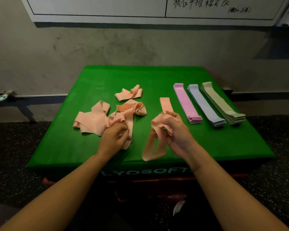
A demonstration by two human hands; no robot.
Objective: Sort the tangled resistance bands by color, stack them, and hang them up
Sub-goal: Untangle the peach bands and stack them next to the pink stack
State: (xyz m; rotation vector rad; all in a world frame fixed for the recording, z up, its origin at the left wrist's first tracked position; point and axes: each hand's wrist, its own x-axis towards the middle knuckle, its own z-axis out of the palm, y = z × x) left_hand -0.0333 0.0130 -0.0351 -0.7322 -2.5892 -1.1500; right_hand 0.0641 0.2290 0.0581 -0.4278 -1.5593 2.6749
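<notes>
Head view: hands apart, right hand gripping one limp peach band near the worktop front edge, left hand pinching the peach tangle. Light, floppy, stretchy; best pinched at a loop end.

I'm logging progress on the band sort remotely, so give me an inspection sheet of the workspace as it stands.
Surface: green padded box top, lettering on its front edge.
Job's things: pink stack, blue stack and sage green stack lie flat side by side at right; one flat peach band lies left of them; tangled peach bands lie loose at centre-left.
Clutter: nothing seen.
Grippers: left hand grips the tangle's near edge; right hand holds one held peach band hanging down.
Cables: nothing seen.
Surroundings: grey wall, whiteboard with handwriting above, dark speckled floor.
</notes>
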